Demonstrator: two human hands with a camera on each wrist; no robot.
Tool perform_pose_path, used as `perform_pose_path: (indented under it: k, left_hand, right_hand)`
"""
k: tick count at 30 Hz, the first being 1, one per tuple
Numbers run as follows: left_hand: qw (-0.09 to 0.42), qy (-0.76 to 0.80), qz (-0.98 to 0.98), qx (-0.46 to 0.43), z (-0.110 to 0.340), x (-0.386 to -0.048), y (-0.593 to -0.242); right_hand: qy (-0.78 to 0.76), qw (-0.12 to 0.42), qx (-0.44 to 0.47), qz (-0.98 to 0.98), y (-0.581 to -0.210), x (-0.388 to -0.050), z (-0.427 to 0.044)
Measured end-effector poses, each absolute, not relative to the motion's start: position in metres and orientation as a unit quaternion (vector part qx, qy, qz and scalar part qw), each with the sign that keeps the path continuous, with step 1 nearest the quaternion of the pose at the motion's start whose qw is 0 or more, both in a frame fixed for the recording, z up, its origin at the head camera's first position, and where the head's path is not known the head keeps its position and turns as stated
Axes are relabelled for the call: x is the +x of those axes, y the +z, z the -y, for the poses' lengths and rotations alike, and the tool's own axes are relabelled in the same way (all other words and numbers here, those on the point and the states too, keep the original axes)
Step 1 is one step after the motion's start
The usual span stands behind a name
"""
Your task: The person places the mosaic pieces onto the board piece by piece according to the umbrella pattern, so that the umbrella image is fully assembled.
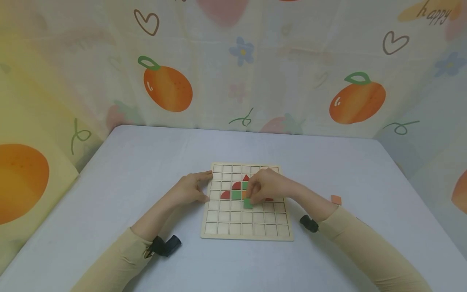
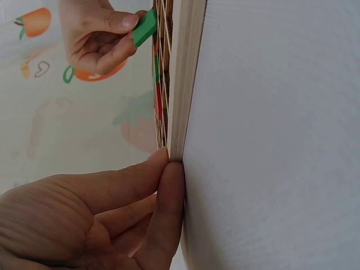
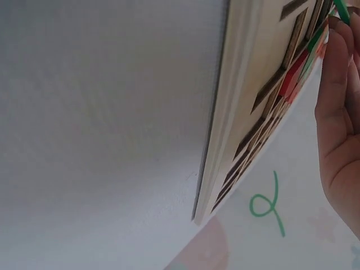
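My right hand (image 1: 268, 184) pinches a green square block (image 2: 145, 28) between thumb and fingers. That block is tilted against the wooden grid board (image 1: 248, 231), over its middle. Along the board's left edge, my left hand (image 1: 186, 188) rests with thumb and fingers spread apart, their tips touching the rim. In the board's cells lie red rounded pieces (image 1: 225, 195), a green square (image 1: 236, 195) and a red triangle (image 1: 246, 177). An orange piece (image 1: 244, 194) and some further pieces are partly hidden by the right hand.
An orange square block (image 1: 336, 200) lies on the white table (image 1: 146, 162), just beyond the right forearm. Black wrist cameras (image 1: 309, 223) hang under both forearms. A fruit-patterned cloth (image 1: 219, 81) stands behind the table and along its sides.
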State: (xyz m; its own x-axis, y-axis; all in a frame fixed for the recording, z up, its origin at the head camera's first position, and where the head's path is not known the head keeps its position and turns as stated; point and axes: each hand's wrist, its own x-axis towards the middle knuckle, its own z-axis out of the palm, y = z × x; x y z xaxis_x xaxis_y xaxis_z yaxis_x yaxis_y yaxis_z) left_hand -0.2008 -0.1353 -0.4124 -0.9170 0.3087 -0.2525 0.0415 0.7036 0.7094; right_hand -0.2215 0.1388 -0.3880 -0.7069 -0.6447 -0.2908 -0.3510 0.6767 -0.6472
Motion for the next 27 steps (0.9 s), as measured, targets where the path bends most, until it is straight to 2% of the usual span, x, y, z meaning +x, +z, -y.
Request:
perform_pose_path:
  k: [27]
  left_hand:
    - [0.183,0.374,-0.905,0.088,0.1343,-0.201,-0.4119]
  right_hand:
    - [-0.263,0.244,-0.304,-0.883,-0.3889,-0.22,-0.1374]
